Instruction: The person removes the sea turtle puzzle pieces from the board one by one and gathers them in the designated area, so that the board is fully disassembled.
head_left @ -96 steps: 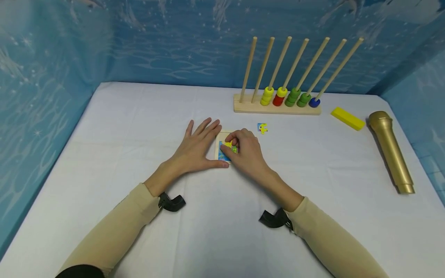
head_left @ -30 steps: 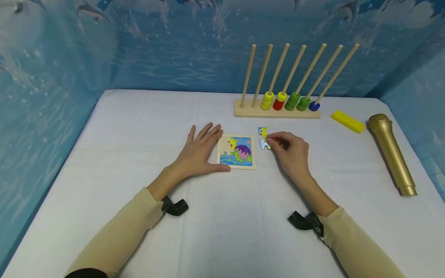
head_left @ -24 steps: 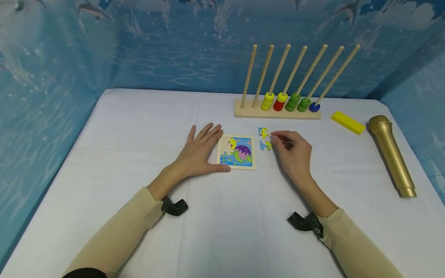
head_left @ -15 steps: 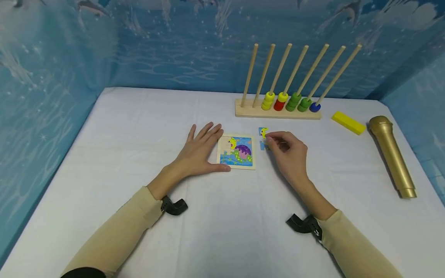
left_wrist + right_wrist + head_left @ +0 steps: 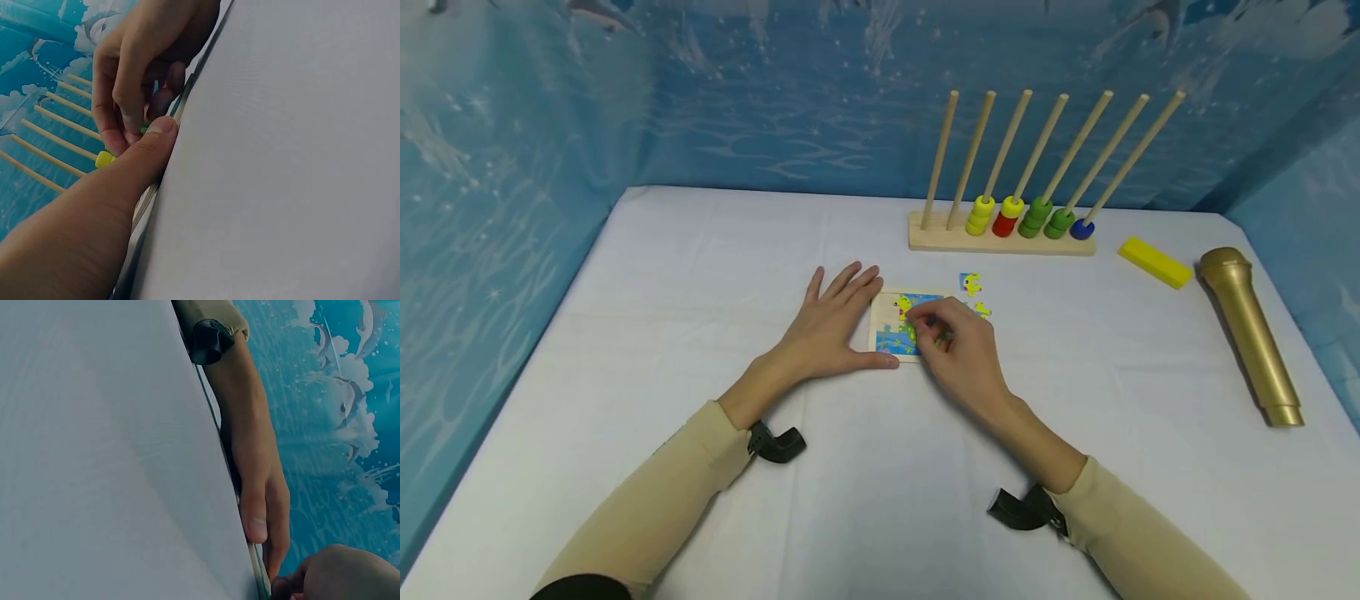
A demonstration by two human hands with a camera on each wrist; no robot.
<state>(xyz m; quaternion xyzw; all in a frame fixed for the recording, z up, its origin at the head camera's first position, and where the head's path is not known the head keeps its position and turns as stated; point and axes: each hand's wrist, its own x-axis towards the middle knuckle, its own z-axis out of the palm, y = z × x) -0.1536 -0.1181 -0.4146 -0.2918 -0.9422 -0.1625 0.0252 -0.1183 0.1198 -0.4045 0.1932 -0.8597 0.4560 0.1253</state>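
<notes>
A small wooden jigsaw puzzle (image 5: 883,315) with a dinosaur picture lies on the white table; bare wood shows at its left. My left hand (image 5: 827,333) lies flat, fingers spread along its left edge, thumb at the lower edge. My right hand (image 5: 958,342) is over the puzzle, index finger and thumb curled together at the dinosaur's neck. Whether they pinch a piece I cannot tell. Just right lie two loose puzzle pieces: one with a yellow face (image 5: 971,284) and a yellow-green piece (image 5: 982,310) partly hidden by the hand. In the left wrist view, my left thumb (image 5: 153,140) overlaps my right fingers.
Behind the puzzle stands a wooden bead stacker (image 5: 1000,242) with tall rods and coloured beads. A yellow block (image 5: 1154,262) and a golden microphone-shaped object (image 5: 1251,337) lie at the right. A blue sea-print curtain (image 5: 775,108) surrounds the table.
Over the last second my right hand has moved left from the loose pieces onto the puzzle. The second loose piece was not in sight 3.2 s ago. My left hand has stayed put.
</notes>
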